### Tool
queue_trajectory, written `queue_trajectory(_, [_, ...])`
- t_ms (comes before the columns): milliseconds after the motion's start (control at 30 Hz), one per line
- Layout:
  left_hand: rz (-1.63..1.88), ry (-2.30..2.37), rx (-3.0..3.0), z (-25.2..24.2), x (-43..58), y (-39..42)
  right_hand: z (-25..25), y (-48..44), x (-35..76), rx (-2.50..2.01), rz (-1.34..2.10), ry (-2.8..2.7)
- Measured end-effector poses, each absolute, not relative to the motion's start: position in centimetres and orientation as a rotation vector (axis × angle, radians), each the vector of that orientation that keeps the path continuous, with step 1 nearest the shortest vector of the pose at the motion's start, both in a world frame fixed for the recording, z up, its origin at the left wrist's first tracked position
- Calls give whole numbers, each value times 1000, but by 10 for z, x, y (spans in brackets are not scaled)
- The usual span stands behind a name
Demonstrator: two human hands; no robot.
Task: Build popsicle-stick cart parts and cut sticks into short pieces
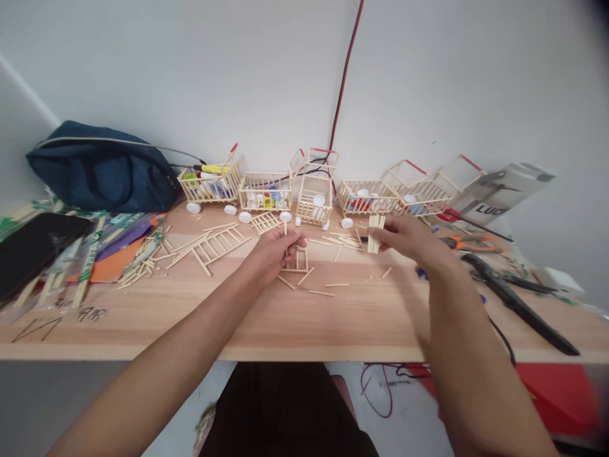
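My left hand (272,255) is closed in a pinch on a thin wooden stick (285,230), which points upward from the fingers. Just beneath it lies a small square stick frame (306,260), partly covered by the hand. To the right, my right hand (404,233) grips a bundle of short wooden sticks (375,235) held upright above the table. Loose sticks (343,240) are scattered between the two hands. A ladder-like stick panel (219,246) rests left of my left hand, and a smaller stick grid (265,222) lies behind it.
Miniature stick carts (266,190) with white wheels line the wall. At left are a blue bag (104,171), a dark phone-like slab (38,247) and packaged sticks (90,260). Orange-handled pliers (476,244) and a long black-handled tool (518,304) lie at right on the wooden table (304,330).
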State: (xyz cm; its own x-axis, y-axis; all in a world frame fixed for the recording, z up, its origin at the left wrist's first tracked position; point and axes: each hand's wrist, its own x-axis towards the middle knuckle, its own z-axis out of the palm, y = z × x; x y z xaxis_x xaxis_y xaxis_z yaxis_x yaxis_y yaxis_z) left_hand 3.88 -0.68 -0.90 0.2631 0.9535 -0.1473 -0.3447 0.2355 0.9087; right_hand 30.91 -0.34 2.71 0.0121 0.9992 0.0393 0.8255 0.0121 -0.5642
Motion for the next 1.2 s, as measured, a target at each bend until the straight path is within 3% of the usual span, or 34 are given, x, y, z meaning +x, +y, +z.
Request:
queue_trajectory(167, [1056, 821, 914, -8, 36, -6, 29, -4, 313, -2258, 66, -2401])
queue_trajectory(500, [1035, 840, 921, -7, 36, -8, 19, 8, 298, -2639, 83, -2372])
queue_trajectory(1200, [1054, 845, 908, -6, 34, -5, 6, -5, 324, -2493, 25, -2200])
